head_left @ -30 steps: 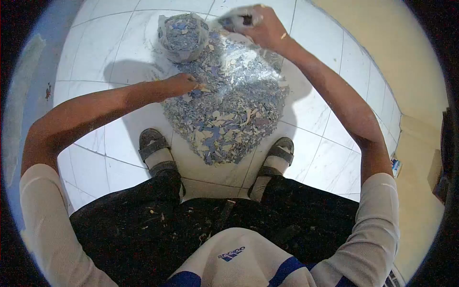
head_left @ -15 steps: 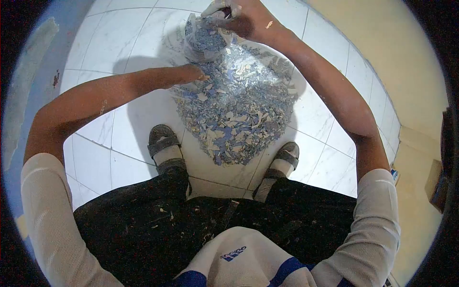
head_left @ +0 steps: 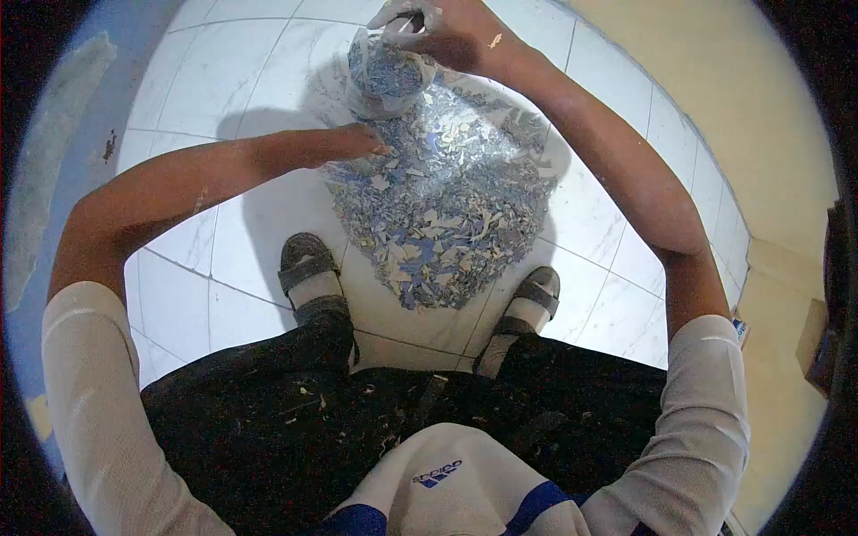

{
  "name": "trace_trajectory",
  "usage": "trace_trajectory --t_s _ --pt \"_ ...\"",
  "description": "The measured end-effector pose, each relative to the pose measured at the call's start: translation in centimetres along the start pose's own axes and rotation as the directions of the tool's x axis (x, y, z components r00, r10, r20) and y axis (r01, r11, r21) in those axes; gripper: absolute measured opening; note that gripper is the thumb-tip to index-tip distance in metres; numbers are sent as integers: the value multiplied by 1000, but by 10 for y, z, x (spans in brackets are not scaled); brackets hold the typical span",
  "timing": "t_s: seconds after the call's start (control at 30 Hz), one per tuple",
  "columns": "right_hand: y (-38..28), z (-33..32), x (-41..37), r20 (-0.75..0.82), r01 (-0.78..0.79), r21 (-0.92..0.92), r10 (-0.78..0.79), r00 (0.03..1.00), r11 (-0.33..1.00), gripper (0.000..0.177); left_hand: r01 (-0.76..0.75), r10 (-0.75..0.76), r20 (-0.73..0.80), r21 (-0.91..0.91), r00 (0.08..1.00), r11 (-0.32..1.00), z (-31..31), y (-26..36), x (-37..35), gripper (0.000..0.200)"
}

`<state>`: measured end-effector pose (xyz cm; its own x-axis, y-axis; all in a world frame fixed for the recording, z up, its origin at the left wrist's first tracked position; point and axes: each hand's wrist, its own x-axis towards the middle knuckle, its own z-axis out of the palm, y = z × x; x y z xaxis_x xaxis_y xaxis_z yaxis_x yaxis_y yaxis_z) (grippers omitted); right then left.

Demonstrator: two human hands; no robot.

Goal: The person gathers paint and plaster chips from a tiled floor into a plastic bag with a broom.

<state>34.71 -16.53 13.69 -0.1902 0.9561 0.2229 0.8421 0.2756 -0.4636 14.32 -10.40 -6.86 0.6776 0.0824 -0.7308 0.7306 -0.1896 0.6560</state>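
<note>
A cloudy, clear container [head_left: 386, 76] full of grey-blue flakes is tilted at the top of the view. My right hand [head_left: 420, 31] has its dusty fingers curled at the container's rim. Just below the container, my left hand [head_left: 362, 141] rests at the upper left of a flake pile; its fingers are hidden among the flakes. The pile [head_left: 447, 223] of blue, grey and cream paint chips lies on what looks like clear plastic sheeting [head_left: 556, 147].
White marbled floor tiles [head_left: 259, 210] surround the pile. My sandalled feet stand either side of its lower end. A blue wall [head_left: 67, 161] rises at the left and a cream wall [head_left: 733, 98] at the right. A brown object [head_left: 813, 344] is at the right edge.
My right hand has shifted very slightly left at the container. The container, my left hand and the pile look nearly the same.
</note>
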Motion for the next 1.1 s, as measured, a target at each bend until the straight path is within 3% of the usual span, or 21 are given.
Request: trace_trajectory --t_s 0.13,0.23,0.27,0.3,0.4,0.47,0.53,0.57,0.67,0.7,0.77,0.87,0.97,1.07,1.1 --pt "13 -4 -10 -152 190 19 -185 971 982 27 -25 25 -18 -4 1000 1000 4 10 -13 27" --pt "13 -16 -27 -113 -32 -136 16 993 990 27 79 -74 -89 49 993 996 9 23 -23 26" --pt "18 -18 -35 -166 -31 -115 11 986 993 23 108 -94 -139 90 986 990 13 24 -26 27" --pt "33 -14 -46 -100 -48 -189 30 995 981 30 138 -112 -187 130 976 982 18 24 -28 28" --pt "98 18 -89 75 -110 -395 151 986 912 47 173 -47 -385 301 922 938 32 20 -39 48" --pt "130 38 -122 151 -181 -527 300 942 830 49 151 105 -395 566 913 811 38 -62 16 72" --pt "153 51 -153 194 -310 -560 485 853 768 50 199 116 -411 646 904 737 41 -75 30 93" --pt "164 56 -166 211 -368 -579 569 795 728 50 256 48 -438 608 898 751 42 -50 15 103" --pt "203 64 -200 490 57 -550 266 830 833 59 374 -79 -488 544 869 752 47 -24 6 120" --pt "186 58 -196 452 -67 -538 355 818 840 60 402 -108 -499 531 860 746 47 -21 5 124" --pt "155 49 -198 387 -314 -496 530 755 810 60 387 -112 -503 483 857 785 46 -19 5 126" --pt "170 68 -208 355 -164 -470 356 864 867 61 299 -16 -532 451 847 841 49 -21 9 128" --pt "159 72 -208 358 -308 -437 478 802 845 60 158 71 -561 349 825 924 52 -30 13 124" --pt "155 85 -209 263 -213 -374 323 909 903 58 -33 218 -576 315 788 948 56 -41 13 114" --pt "151 84 -208 277 -243 -339 344 897 909 58 -102 282 -577 325 767 940 57 -46 14 110"
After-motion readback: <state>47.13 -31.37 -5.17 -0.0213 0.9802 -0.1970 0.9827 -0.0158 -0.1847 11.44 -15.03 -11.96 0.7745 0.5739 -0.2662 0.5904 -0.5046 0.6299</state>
